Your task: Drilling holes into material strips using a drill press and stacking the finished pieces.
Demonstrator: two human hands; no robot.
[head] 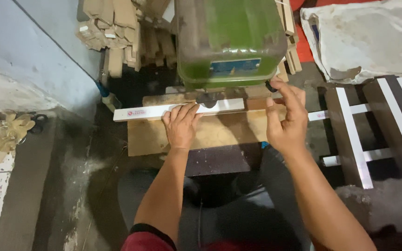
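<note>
At the bottom of the frame, 2 bare forearms reach up from dark trousers and a red sleeve edge. The left hand [181, 125], centre frame, lies flat on a long white strip [164, 111], fingers pressed together along its top. The strip rests across a wooden board [219, 132] beneath a green machine [229, 42] at upper centre. The right hand [284, 118], right of centre, is raised with fingers loosely spread, fingertips at a dark knob [271, 86]. More white strips [354, 139] lie at right.
</note>
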